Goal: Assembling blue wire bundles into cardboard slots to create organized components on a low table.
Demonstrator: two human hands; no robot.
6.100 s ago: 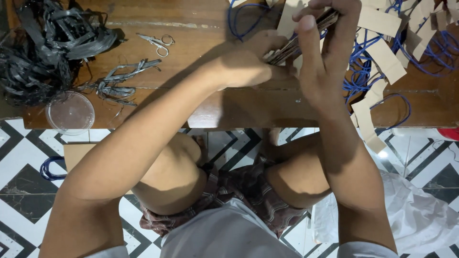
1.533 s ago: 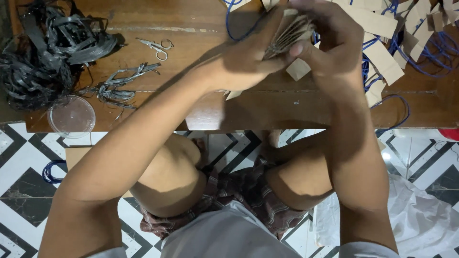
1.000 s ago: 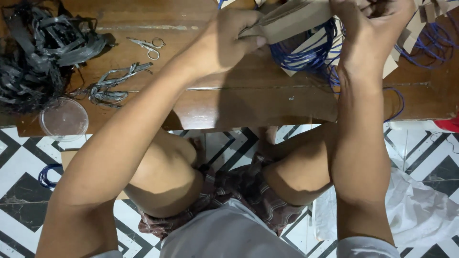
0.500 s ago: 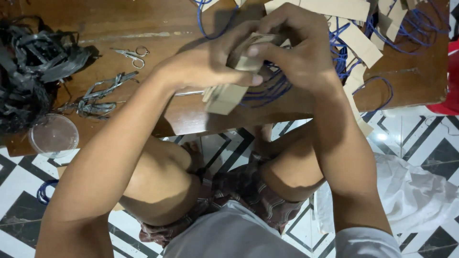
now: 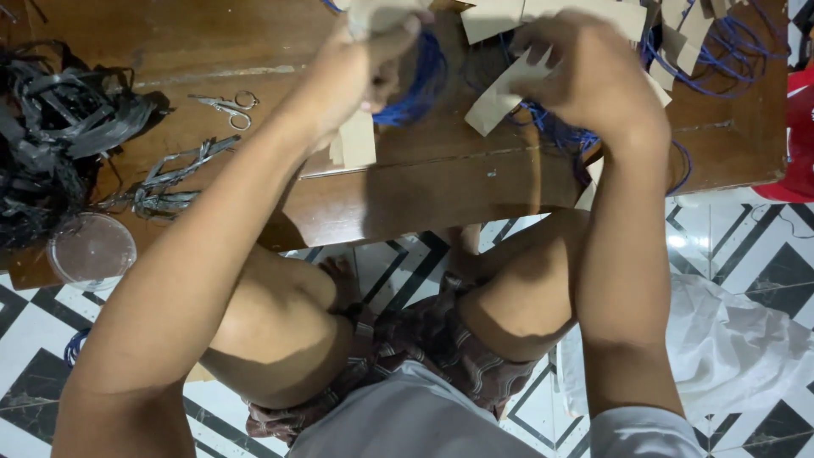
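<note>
Gripping blue cords; left hand; tan tags

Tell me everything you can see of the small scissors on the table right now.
The small scissors lie flat on the brown wooden table, left of the left hand. They look like thin silvery metal, with two round finger loops at the right end and slim blades pointing left, closed or nearly so. Nothing touches them; neither hand is on them. A heap of black strips lies further left, and a few grey strips just below.
</note>
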